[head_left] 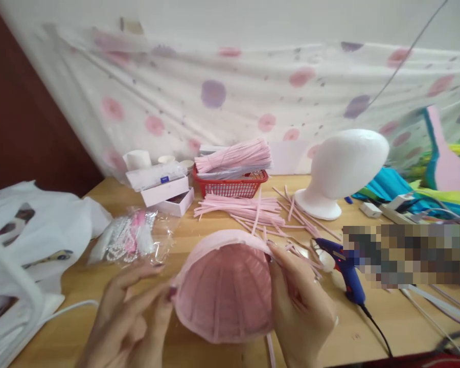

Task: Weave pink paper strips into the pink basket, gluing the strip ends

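A pink dome-shaped cap (224,291), its hollow inside facing me and lined with narrow ribs, is held between my hands above the table. At its left rim, the thumb and index finger of my left hand (132,312) pinch the edge while the other fingers stay loose. My right hand (301,301) grips the right rim, thumb at the front. A thin pink strip (270,350) hangs below the cap near the right hand. Just right of that hand lies a blue glue gun (345,271) with a small red light showing.
Pink strips (241,208) lie behind the cap. A red basket (230,185) holds more bundles. A white foam head (341,168) stands at the back right. Bagged beads (132,237), white boxes (168,194) and a white plastic bag (72,225) are leftward. The glue gun's cord (377,327) trails forward.
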Available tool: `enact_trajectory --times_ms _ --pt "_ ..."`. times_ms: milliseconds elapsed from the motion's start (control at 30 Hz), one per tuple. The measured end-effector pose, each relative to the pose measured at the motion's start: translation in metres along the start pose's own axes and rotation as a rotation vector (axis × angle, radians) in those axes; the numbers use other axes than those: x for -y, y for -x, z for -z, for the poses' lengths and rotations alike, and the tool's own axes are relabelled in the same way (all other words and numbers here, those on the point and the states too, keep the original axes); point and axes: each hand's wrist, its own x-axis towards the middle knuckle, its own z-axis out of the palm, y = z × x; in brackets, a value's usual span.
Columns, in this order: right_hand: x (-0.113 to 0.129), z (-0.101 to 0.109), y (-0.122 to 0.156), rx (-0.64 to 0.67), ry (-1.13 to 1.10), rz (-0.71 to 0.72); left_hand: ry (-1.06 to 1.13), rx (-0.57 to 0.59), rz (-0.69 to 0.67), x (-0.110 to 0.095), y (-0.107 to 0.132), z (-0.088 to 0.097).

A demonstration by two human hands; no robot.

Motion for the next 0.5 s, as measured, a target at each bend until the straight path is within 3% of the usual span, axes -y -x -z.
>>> enact_trajectory --times_ms 100,267,400,433,500 --pt "0.001 -0.001 0.008 0.017 -0.081 0.037 -0.125 -0.027 -0.141 -0.018 0.009 -0.006" --pt "0.0 0.006 0.013 0.078 -0.191 0.051 -0.042 -0.148 -0.077 -0.028 -0.002 -0.024" --pt "0.001 0.01 0.008 0.066 -0.24 0.162 -0.047 -0.124 -0.324 -0.026 -0.012 -0.029" --pt "0.002 0.01 0.007 0.067 -0.246 0.185 -0.012 -0.097 -0.323 -0.024 -0.013 -0.03" --pt "0.003 0.011 0.005 0.075 -0.247 0.21 0.122 -0.007 -0.18 -0.021 -0.014 -0.033"
